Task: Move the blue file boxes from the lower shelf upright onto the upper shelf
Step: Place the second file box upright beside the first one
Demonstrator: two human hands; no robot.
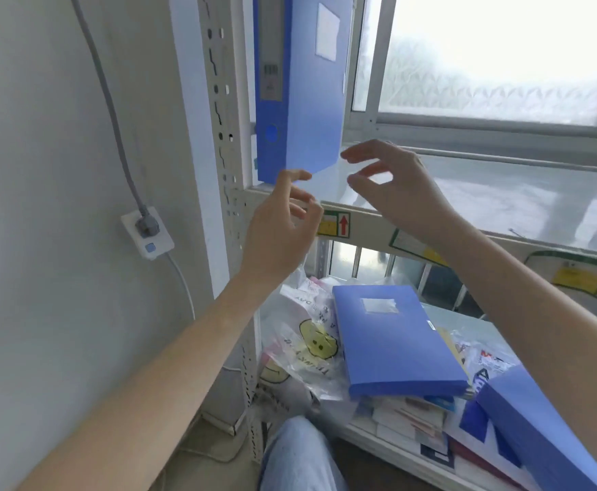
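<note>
One blue file box (300, 83) stands upright at the left end of the upper shelf (484, 193), against the rack post. My left hand (283, 228) hovers just below its bottom corner, fingers apart, holding nothing. My right hand (392, 182) is to the right of the box over the shelf edge, fingers spread and empty. A second blue file box (392, 338) lies flat on the lower shelf on a pile of papers. A third blue file box (545, 427) lies tilted at the lower right, partly hidden by my right forearm.
A perforated white rack post (226, 136) rises left of the shelves. Clear plastic bags (304, 341) with smiley prints lie left of the flat box. A wall socket with a grey cable (146, 230) is on the left wall. A window (502, 54) stands behind the upper shelf.
</note>
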